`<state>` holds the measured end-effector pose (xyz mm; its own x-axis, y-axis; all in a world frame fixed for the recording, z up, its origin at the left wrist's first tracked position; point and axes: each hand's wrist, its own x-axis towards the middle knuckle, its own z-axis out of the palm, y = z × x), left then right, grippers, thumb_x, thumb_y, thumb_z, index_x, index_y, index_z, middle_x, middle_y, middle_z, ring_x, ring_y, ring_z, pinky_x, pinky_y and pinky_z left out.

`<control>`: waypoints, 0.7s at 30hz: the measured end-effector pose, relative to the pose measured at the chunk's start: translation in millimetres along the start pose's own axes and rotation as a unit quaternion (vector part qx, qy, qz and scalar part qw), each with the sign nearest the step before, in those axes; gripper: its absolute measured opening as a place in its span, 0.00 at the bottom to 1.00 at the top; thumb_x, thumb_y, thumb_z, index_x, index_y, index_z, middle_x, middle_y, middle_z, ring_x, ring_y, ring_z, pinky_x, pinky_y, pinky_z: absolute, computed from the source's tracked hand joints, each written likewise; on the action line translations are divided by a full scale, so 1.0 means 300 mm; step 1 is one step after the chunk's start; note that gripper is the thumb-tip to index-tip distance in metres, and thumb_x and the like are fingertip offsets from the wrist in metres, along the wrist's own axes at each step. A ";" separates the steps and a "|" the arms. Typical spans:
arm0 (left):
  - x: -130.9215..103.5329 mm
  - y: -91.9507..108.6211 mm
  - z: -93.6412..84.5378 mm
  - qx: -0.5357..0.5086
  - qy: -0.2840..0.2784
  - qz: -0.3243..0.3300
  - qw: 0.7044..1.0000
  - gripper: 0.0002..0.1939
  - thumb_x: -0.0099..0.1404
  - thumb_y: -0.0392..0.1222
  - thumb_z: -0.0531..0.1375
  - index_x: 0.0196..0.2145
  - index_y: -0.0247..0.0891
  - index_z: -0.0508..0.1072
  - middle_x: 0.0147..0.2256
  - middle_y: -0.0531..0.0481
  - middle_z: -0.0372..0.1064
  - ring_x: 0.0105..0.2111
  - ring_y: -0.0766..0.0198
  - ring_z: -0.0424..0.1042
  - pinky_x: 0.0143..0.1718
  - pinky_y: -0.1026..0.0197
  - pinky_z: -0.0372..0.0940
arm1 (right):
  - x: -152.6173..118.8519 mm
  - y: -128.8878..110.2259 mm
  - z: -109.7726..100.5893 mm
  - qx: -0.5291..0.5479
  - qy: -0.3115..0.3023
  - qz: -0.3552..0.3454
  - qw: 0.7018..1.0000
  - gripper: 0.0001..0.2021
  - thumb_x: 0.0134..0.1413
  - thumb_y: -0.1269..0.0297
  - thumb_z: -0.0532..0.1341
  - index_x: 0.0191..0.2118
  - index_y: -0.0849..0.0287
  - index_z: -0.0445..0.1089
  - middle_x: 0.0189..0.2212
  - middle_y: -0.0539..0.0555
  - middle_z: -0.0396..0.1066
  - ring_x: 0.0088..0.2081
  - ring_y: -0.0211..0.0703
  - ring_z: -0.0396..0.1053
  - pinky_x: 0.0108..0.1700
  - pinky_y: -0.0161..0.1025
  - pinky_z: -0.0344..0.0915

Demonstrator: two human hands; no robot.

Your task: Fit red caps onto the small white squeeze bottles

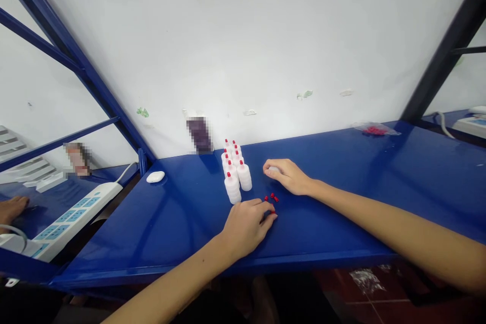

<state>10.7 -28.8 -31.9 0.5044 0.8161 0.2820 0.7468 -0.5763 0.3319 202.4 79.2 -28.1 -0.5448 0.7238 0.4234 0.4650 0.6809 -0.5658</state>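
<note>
My left hand rests low over the table, thumb and forefinger closed around a small red cap that shows only in part. Just beyond those fingertips lie a few loose red caps. To the right of them, my right hand is curled around a small whitish piece; the fingers cover most of it, so its exact kind is hidden. Several white squeeze bottles with red-capped tips stand upright in two rows, left of my right hand and behind my left.
A clear bag of red caps lies at the back right of the blue table. At the left are a white rounded case and a power strip. Another person's hand shows at far left. Blue frame posts flank the table.
</note>
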 end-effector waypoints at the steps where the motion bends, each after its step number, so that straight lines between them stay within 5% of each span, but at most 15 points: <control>1: -0.001 -0.001 0.001 -0.007 0.001 0.000 1.000 0.07 0.68 0.41 0.58 0.39 0.42 0.77 0.29 0.53 0.70 0.25 0.66 0.67 0.28 0.64 0.58 | -0.001 -0.002 -0.001 -0.002 0.000 -0.005 1.000 0.16 0.64 0.53 0.51 0.35 0.59 0.68 0.29 0.50 0.69 0.30 0.40 0.64 0.36 0.36 0.56; 6: -0.005 -0.001 -0.001 -0.090 0.071 -0.023 0.993 0.06 0.67 0.41 0.59 0.38 0.40 0.76 0.35 0.51 0.71 0.25 0.69 0.67 0.31 0.64 0.63 | -0.017 -0.048 -0.028 -0.046 -0.013 -0.085 0.995 0.11 0.59 0.56 0.54 0.35 0.58 0.65 0.30 0.51 0.68 0.31 0.42 0.62 0.36 0.38 0.56; 11: -0.010 0.006 -0.010 -0.171 0.152 -0.064 0.971 0.03 0.64 0.39 0.61 0.35 0.39 0.75 0.29 0.54 0.74 0.20 0.71 0.66 0.27 0.66 0.64 | -0.043 -0.123 -0.049 -0.124 -0.090 -0.164 0.975 0.12 0.56 0.54 0.54 0.36 0.58 0.65 0.30 0.54 0.69 0.32 0.45 0.63 0.38 0.41 0.55; 21: -0.018 0.002 -0.013 -0.202 0.218 -0.052 0.953 0.03 0.59 0.33 0.62 0.33 0.37 0.76 0.27 0.53 0.74 0.21 0.72 0.66 0.25 0.68 0.63 | -0.045 -0.184 -0.020 -0.209 -0.133 -0.145 0.958 0.18 0.60 0.48 0.53 0.30 0.58 0.66 0.26 0.53 0.70 0.28 0.44 0.63 0.35 0.40 0.51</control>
<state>6.7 -33.5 -29.7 0.1439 0.8248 0.5469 0.5099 -0.5354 0.6733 188.2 32.4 1.8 -0.8263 0.4814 0.2924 0.4756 0.8744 -0.0954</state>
